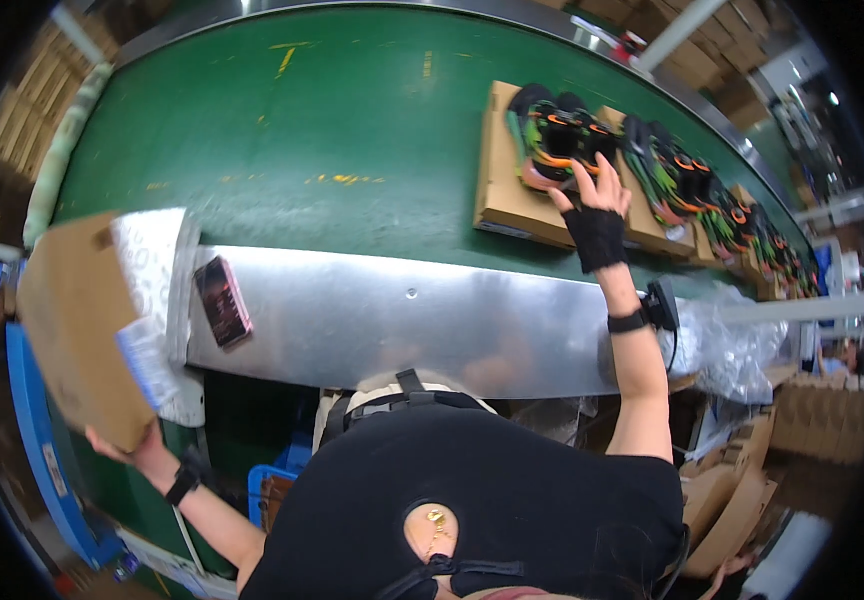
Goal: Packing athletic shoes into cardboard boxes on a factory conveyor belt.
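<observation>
At the far left, my left hand (132, 450) grips the lower end of a closed brown cardboard box (87, 330), tilted and slightly blurred, with a pale label on its side. My right hand (597, 205), in a black fingerless glove, reaches over the green belt with its fingers apart. Its fingertips are at the near end of a pair of black, green and orange sports shoes (552, 135); whether they press on the shoes I cannot tell. That pair lies on top of a flat cardboard shoebox (497, 170).
Further pairs of shoes (662, 175) on boxes line the green conveyor belt (352, 120) toward the right. A phone (222, 303) lies on the metal ledge (402, 325) before me. Patterned white paper (152, 250) is beside the held box. Clear plastic bags (737, 345) are piled at right.
</observation>
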Demonstrator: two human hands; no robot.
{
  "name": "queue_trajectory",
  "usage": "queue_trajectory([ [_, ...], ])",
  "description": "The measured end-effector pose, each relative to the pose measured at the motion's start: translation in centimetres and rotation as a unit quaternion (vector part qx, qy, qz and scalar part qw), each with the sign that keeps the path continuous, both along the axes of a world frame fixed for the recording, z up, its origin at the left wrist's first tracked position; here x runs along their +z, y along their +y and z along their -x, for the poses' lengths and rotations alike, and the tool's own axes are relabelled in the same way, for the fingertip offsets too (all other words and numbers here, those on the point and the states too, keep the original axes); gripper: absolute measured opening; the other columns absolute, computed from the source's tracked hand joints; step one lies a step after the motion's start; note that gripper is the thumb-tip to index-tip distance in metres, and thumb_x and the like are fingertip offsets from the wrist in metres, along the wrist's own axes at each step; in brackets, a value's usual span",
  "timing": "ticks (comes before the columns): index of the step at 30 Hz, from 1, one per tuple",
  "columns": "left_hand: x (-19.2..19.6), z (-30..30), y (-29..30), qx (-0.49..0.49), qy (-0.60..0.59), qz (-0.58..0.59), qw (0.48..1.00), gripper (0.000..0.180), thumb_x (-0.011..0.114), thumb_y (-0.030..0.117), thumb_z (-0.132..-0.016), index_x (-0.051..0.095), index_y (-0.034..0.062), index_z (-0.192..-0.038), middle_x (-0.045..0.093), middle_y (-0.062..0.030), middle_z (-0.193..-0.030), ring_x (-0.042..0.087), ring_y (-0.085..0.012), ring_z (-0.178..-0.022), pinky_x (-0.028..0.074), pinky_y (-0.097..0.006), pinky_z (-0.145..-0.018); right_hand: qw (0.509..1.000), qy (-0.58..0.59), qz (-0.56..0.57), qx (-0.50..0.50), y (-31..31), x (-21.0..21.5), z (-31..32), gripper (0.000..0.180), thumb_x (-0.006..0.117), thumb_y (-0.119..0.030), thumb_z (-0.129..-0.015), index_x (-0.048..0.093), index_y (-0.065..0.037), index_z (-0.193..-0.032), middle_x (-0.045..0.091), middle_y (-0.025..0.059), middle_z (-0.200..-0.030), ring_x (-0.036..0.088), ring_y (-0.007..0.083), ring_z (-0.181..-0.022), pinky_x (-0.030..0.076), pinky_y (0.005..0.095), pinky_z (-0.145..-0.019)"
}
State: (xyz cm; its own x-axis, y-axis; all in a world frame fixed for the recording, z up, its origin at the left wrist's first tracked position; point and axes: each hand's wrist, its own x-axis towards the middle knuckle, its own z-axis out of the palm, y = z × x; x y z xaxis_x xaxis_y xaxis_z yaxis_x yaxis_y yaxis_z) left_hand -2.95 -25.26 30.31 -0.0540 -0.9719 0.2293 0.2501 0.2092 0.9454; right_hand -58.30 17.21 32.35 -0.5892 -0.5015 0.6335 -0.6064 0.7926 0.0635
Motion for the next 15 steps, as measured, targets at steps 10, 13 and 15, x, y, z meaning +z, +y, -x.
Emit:
queue_trajectory([
  [10, -0.9, 6.5, 3.0, -0.092, 0.108, -0.348, 0.927, 0.060, 0.053, 0.042, -0.081, 0.032, 0.0053, -0.125, 0.042, -0.0166, -0.121, 0.044, -0.0309, -0.108, 0.037, -0.047, -0.089, 0.936, -0.317, -0.129, -0.085, -1.3, 3.9, 6.4, 0.068, 0.059, -0.064, -0.059, 0.060, -0.014, -0.104, 0.060, 0.0135, -0.102, 0.056, 0.0255, -0.098, 0.037, 0.0416, -0.088],
  [13, -2.6, 10.7, 4.3, -0.221, 0.009, -0.337, 0.915, 0.048, 0.049, 0.036, -0.084, 0.041, 0.0046, -0.120, 0.049, -0.0147, -0.113, 0.049, -0.0272, -0.102, 0.041, -0.041, -0.083, 0.965, -0.260, -0.033, -0.007, -0.7, 5.7, 6.7, 0.060, 0.062, -0.059, -0.060, 0.064, -0.009, -0.092, 0.062, 0.0145, -0.092, 0.058, 0.0296, -0.089, 0.045, 0.0354, -0.076],
  [15, -1.7, 14.6, 6.2, -0.269, -0.054, -0.307, 0.911, 0.042, 0.049, 0.032, -0.085, 0.045, 0.0042, -0.117, 0.054, -0.0131, -0.106, 0.054, -0.0248, -0.094, 0.044, -0.036, -0.077, 0.949, -0.306, -0.059, 0.045, -1.5, 9.7, 3.4, 0.039, 0.062, -0.046, -0.071, 0.065, -0.013, -0.092, 0.060, 0.0155, -0.084, 0.057, 0.0287, -0.082, 0.043, 0.0361, -0.070],
])
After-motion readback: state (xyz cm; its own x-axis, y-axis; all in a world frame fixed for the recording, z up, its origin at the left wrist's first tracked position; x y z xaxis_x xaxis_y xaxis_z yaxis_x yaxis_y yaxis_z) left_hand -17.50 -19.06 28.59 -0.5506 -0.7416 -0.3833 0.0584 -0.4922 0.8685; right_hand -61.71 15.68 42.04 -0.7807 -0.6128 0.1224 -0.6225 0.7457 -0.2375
